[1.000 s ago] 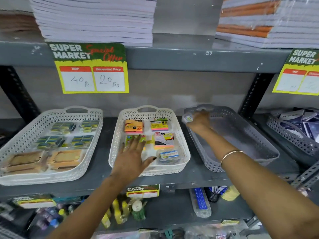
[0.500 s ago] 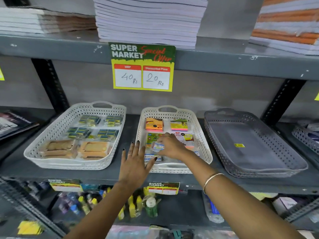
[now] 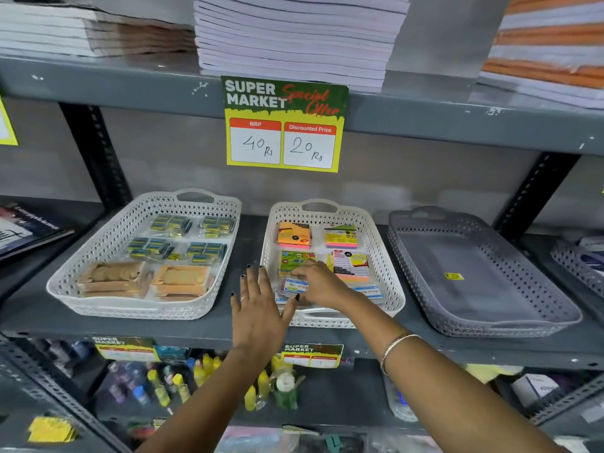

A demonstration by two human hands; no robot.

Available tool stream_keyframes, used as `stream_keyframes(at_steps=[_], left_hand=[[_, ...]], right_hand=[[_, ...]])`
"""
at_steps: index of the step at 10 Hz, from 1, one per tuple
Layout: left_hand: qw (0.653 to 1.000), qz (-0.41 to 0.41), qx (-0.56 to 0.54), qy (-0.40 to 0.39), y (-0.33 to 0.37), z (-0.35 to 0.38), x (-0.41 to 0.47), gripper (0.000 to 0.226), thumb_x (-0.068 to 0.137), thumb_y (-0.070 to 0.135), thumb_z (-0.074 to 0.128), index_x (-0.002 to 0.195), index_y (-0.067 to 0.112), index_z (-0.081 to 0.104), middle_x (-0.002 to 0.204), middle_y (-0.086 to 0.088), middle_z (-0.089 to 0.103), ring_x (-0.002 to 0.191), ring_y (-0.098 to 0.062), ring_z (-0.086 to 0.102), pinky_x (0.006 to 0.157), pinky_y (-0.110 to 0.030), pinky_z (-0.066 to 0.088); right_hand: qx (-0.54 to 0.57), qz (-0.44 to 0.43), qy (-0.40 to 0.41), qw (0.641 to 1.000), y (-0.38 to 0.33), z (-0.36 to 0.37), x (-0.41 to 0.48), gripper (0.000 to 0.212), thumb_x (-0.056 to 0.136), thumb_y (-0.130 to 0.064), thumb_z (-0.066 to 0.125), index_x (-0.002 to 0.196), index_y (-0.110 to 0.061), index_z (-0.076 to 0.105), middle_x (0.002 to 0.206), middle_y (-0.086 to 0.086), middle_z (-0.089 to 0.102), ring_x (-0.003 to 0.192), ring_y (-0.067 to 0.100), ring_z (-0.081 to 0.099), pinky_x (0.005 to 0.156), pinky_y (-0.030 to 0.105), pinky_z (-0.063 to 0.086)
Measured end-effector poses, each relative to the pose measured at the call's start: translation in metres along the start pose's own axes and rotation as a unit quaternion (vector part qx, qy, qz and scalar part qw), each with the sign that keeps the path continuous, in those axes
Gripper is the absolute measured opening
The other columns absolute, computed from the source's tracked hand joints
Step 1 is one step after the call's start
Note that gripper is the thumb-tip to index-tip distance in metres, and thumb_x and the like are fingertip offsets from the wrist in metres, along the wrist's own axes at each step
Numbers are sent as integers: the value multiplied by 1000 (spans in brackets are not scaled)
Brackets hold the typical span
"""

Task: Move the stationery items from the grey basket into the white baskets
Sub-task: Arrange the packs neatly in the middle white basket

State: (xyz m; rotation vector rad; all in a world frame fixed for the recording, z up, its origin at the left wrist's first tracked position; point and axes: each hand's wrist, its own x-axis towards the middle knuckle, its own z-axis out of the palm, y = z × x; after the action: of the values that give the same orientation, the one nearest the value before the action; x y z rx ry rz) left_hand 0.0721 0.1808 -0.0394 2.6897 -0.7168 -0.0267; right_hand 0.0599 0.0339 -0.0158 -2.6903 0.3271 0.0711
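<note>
On the middle shelf stand three baskets. The grey basket (image 3: 483, 325) on the right holds only a small yellow sticker (image 3: 453, 276). The middle white basket (image 3: 389, 282) holds sticky-note pads and small packs. My right hand (image 3: 322, 284) is inside its front left part, fingers closed on a small blue-and-white pack (image 3: 294, 285) that rests low in the basket. My left hand (image 3: 258, 308) lies flat with fingers spread on the shelf and the basket's left front rim. The left white basket (image 3: 65, 289) holds eraser packs and brown wooden items.
A price sign (image 3: 283, 124) hangs from the upper shelf, which carries stacks of notebooks (image 3: 294, 34). Another grey basket (image 3: 578, 266) sits at the far right edge. The lower shelf holds glue bottles (image 3: 202, 377) and other small goods. Black uprights (image 3: 94, 152) flank the bay.
My right hand carried the small pack from the grey basket leftward into the middle white basket and has lowered it there. The view shifted left. My left hand stayed by the basket rim.
</note>
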Motion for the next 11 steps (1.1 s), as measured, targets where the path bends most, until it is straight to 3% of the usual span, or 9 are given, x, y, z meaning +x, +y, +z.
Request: stream_keyframes(at_steps=[3,8,11], left_hand=[[1000,-13,12,0,3,0,1,79,92,57,24,147,8,-3,159,-12,2,147,-26,4,118,-45,15],[1000,-9,3,4,2,0,0,79,91,56,25,147,6,-1,159,-12,6,147,-25,6,119,-44,15],[1000,-8,-4,3,2,-1,0,79,92,56,26,147,5,-1,159,-13,6,147,-25,6,119,-43,14]], right_hand=[[32,1,-5,999,1,1,-1,58,81,-14,72,135,-8,50,136,13,50,129,28,45,109,40,40],[81,-25,-23,996,-4,0,-2,61,79,-3,72,135,-6,51,139,10,54,129,23,50,108,33,41],[81,-27,-29,996,-2,-2,-5,64,79,-8,74,137,-7,48,140,11,53,129,25,50,106,34,42]])
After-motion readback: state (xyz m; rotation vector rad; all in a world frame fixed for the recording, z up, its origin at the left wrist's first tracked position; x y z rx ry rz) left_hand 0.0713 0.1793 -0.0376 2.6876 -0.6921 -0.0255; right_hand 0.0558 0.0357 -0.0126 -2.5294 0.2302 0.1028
